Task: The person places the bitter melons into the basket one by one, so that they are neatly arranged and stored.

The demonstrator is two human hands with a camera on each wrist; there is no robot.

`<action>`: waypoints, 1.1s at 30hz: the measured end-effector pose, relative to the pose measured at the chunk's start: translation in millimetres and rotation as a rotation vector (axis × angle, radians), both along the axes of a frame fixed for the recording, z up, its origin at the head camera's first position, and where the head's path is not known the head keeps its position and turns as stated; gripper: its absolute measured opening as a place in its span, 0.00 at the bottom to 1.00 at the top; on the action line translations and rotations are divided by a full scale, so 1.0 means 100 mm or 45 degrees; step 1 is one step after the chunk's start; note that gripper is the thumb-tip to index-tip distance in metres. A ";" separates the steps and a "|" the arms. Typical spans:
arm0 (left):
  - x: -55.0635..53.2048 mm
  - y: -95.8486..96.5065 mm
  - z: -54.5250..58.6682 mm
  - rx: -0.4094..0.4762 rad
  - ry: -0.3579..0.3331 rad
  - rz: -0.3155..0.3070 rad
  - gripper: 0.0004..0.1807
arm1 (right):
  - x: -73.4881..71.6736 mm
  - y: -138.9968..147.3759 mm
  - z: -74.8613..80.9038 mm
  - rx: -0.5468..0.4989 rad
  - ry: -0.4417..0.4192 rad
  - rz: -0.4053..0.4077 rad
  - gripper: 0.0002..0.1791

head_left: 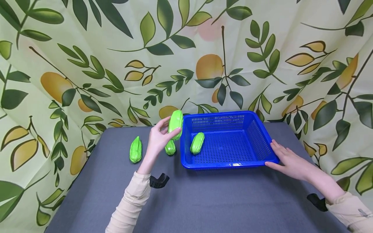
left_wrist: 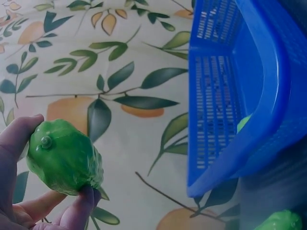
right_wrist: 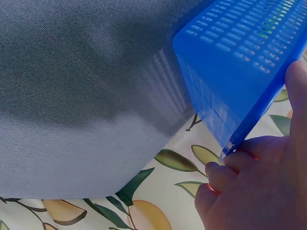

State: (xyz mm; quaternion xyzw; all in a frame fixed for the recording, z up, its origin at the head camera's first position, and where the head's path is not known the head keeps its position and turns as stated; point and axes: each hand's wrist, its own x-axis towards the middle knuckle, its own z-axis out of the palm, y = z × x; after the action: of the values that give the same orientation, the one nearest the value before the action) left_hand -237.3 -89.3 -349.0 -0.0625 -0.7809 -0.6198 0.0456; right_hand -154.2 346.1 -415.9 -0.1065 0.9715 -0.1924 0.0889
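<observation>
A leaf-and-fruit printed cloth [head_left: 209,66] hangs behind a grey tabletop [head_left: 221,200]. Toward the tabletop's far edge sits 1 blue slotted plastic basket [head_left: 230,142], its longer sides running left to right.

2 light sleeves [head_left: 128,200] reach in from the near side, each with a black wrist mount [head_left: 159,180] beside the wrist. The right hand [head_left: 289,163] rests at the basket's near right corner, fingers mostly straight and spread a little, thumb on the rim at the corner and fingertips against the right side.

The left hand [head_left: 158,137] grips 1 bitter gourd, thumb across one side and fingers on the other, parted by the gourd's thickness. This held gourd [head_left: 176,121] is raised above the tabletop, just left of the basket's left edge. Its long axis stands near upright in the head view, the top leaning slightly right; in the left wrist view, the end with a small stem stub faces the camera.

Near the tabletop's far left corner lies a loose gourd [head_left: 136,150], its pointed tip toward the far edge. Inside the basket, by its left wall, lies another gourd [head_left: 197,143], its far end slanting right. A partly hidden gourd [head_left: 170,148] lies between the left hand and the basket.
</observation>
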 end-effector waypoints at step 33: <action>-0.68 -0.03 -0.08 -0.156 -0.020 0.128 0.36 | -0.01 -0.01 0.01 -0.005 -0.015 -0.005 0.54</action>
State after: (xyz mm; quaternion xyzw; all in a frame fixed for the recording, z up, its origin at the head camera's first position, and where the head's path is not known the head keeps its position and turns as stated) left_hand -305.1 -92.3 -357.0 -0.0211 -0.8199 -0.5683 0.0665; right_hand -154.9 344.9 -414.8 -0.1037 0.9707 -0.1952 0.0938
